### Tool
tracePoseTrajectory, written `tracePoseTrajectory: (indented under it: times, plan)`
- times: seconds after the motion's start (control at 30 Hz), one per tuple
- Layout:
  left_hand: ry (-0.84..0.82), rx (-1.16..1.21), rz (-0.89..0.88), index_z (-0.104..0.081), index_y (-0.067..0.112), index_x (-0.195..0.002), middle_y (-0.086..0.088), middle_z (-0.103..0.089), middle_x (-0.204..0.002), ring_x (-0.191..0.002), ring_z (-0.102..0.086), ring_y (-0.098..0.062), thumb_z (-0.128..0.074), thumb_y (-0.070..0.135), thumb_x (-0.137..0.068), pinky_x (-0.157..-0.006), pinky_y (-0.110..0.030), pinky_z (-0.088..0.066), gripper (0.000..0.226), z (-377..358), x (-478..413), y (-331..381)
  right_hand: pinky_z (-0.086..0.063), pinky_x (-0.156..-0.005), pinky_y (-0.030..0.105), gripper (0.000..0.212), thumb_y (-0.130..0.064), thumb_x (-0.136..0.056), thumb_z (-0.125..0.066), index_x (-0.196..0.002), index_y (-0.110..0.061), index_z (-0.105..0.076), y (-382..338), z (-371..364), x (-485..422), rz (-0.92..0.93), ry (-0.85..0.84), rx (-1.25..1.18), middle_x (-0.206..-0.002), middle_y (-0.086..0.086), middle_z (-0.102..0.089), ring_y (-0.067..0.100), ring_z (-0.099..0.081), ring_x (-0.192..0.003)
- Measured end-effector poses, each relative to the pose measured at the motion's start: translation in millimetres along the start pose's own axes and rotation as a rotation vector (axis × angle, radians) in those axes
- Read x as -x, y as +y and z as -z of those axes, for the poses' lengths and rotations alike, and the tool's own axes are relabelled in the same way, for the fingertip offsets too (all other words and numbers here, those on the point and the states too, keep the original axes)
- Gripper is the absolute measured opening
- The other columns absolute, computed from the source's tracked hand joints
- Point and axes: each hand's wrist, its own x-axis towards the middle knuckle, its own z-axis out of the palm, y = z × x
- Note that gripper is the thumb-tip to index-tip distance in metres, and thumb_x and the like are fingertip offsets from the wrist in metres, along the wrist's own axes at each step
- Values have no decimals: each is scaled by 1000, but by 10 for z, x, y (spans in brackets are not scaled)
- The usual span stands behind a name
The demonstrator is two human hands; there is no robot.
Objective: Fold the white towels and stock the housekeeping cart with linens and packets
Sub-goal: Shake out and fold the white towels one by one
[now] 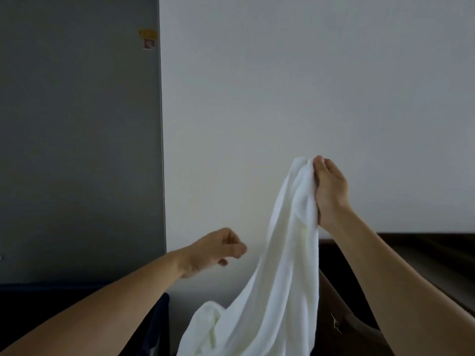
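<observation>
As the white towel (282, 265) must hang free before an edge can be found for folding, the right hand (331, 194) holds it high against the white wall (282, 86).

Head view: the right fingers (320, 163) are closed around the bunched top end of the cloth. The cloth lies just left of the palm and drops past the wrist in long pleats, and its lower end spreads beneath both forearms to the bottom edge of the frame. The left hand (216, 250) is lower, left of the towel and apart from it. Its fingers (237, 249) are curled against the thumb and hold nothing, probably poised to pinch a hanging edge. Whether the dark blue shape (51, 291) under the left forearm belongs to the cart cannot be told.
</observation>
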Motion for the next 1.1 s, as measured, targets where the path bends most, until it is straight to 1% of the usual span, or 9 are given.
tracePoseTrajectory:
  times: [0.1,0.2,0.4,0.53,0.63,0.77,0.87,0.93,1.1]
  plan:
    - [-65,-125,-25,-60,25,-122,10,-67,-119,-106,-66,-10,-76,52,-79,-86,-24,-53,54,-166,-61,82,-40,-60,29,38,-31,-104,-48,-69,-22,-41,-41,-167,52,43,-24,70,-63,-7,-42,10,-42,-62]
    - [-91,-293,33,-65,34,-119,18,-70,-111,-104,-66,-3,-68,53,-88,-85,-16,-49,37,-266,-121,-180,-40,-63,31,36,-31,-105,-47,-71,-20,-41,-95,-171,14,77,15,106,-66,-6,-41,11,-41,-65]
    - [168,-149,180,-73,11,-103,-6,-74,-104,-100,-70,-27,-53,48,-99,-88,-36,-55,43,47,-50,-510,-39,-58,27,36,-32,-104,-48,-70,-23,-41,67,195,-84,101,40,266,-62,-11,-41,6,-39,-58]
    - [375,-129,2,-59,7,-76,-2,-58,-69,-55,-54,-12,-59,38,-98,-50,-25,-44,38,245,-202,60,-46,-66,30,25,-22,-104,-51,-81,-16,-59,336,304,66,-41,-263,510,-79,-4,-59,10,-52,-66]
    - [298,-367,-183,-40,17,-63,7,-38,-59,-45,-34,-4,-63,32,-96,-43,-16,-29,43,199,-317,640,-49,-85,19,23,-20,-103,-51,-115,-11,-69,456,118,321,-163,-453,355,-111,-4,-69,7,-62,-92]
    - [224,-517,-236,-57,10,-73,4,-56,-72,-63,-48,-7,-63,29,-96,-56,-18,-39,31,65,-302,782,-44,-66,28,32,-27,-104,-51,-74,-22,-59,448,-73,580,-262,-638,401,-71,-5,-55,13,-50,-69]
    - [115,-137,-108,-68,5,-104,-2,-71,-95,-81,-66,-17,-63,36,-96,-73,-27,-52,33,34,-179,496,-38,-64,30,34,-28,-102,-52,-70,-20,-47,306,-162,515,-81,-523,629,-66,-7,-45,10,-42,-64]
    - [14,113,-36,-67,8,-118,-5,-74,-112,-100,-71,-24,-68,33,-93,-87,-35,-57,36,0,-89,243,-33,-57,28,38,-24,-102,-53,-66,-21,-41,138,-276,403,44,-424,576,-59,-12,-39,6,-36,-57]
    - [101,98,113,-67,12,-122,-1,-74,-113,-101,-72,-18,-67,44,-90,-91,-35,-58,45,-104,70,-266,-32,-54,22,37,-25,-103,-51,-67,-23,-39,-282,-470,84,229,-254,280,-52,-21,-37,1,-34,-54]
